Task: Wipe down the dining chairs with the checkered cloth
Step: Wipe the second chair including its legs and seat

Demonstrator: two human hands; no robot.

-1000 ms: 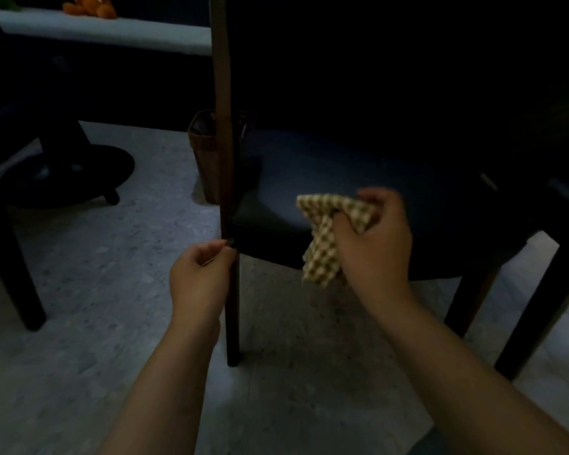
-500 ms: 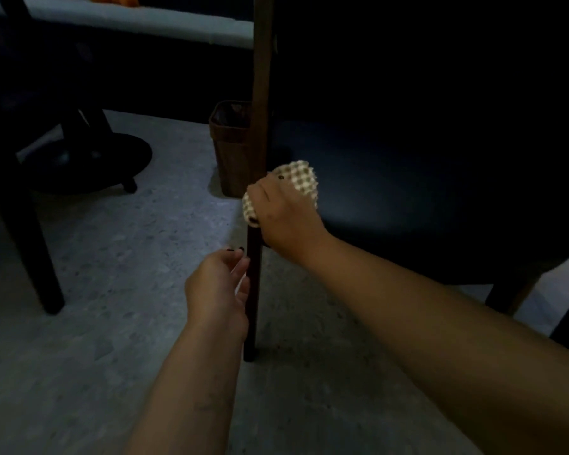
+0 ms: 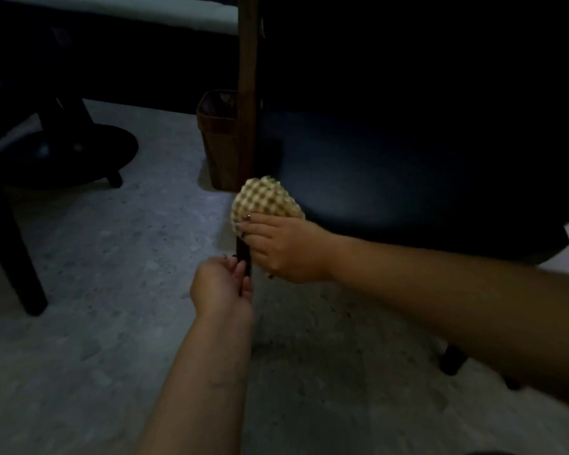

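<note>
Head view, dim light. Speckled grey floor (image 3: 89,290) fills the lower frame. Dining chair (image 3: 391,178): dark padded seat at right, a brown upright post (image 3: 246,93) rising at centre and running down into a dark leg (image 3: 242,254) to the floor. A second dark chair leg (image 3: 12,254) at far left; a round black pedestal base (image 3: 69,156) behind it.

Step in hand (judgement): wiping the frame of this chair at the seat-to-leg joint. The seat top looks done or skipped; cannot tell which.

Right hand (image 3: 284,247) holds the checkered cloth (image 3: 265,203) bunched into a pad, fingers spread over its near side and pressing it against the post right at the seat corner. Cloth is touching both post and seat edge. Left hand (image 3: 219,284) sits just below on the leg, fingers curled round it; judged to be steadying the chair.

Next move (judgement): draw the cloth down the leg. The left hand is directly in that path, so it must shift lower or let go. Keep the cloth wrapped around the leg, not just on one face.

Containers: one brown basket-type bin (image 3: 217,136) on the floor behind the post, partly hidden by it. Dark lining visible at the rim; contents too dark to tell.
</note>
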